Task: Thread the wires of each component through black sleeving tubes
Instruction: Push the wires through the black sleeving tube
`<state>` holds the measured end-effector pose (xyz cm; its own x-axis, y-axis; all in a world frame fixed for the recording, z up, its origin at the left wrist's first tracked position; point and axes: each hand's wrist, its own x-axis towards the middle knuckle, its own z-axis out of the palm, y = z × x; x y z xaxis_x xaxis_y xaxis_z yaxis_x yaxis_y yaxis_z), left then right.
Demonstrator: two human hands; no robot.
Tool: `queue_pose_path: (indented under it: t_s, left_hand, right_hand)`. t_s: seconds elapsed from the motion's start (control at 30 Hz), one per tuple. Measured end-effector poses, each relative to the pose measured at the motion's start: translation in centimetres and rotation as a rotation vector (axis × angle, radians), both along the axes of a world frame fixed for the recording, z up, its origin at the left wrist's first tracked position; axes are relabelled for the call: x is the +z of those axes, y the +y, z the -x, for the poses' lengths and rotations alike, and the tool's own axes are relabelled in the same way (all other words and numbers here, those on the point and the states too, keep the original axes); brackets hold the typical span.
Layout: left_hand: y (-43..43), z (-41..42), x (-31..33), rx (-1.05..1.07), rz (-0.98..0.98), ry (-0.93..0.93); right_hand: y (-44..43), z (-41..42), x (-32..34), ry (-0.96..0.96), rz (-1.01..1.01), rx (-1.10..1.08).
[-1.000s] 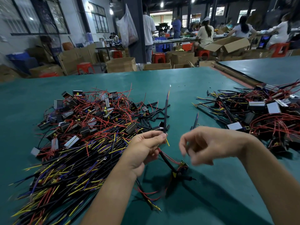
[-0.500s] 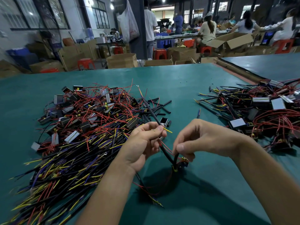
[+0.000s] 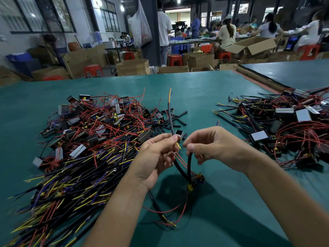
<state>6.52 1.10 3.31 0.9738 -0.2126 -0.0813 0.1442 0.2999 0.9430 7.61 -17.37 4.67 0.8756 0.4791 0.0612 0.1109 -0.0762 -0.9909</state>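
Sleeving tube, right hand pinching top edge

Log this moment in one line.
left hand: pinches sleeved wire | right hand: pinches black sleeve | component: below hands

A second ago the right hand hovered apart from the left hand, fingers curled round nothing that shows. It then dropped to a black tube low by the component, and now pinches that tube's top end higher up, close beside the left fingertips. The sleeved wire in the left hand, upright at first, leaned away leftward (half a second ago) and now stands nearly upright again.
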Motion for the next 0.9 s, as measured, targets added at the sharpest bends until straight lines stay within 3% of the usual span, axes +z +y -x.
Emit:
queue_pose_path:
  t_s: [0.9]
  left_hand:
    - [-0.23,0.2,-0.49,0.045,-0.126,-0.107]
  right_hand:
    - [0.28,-0.18,-0.28,-0.003,0.035,-0.059]
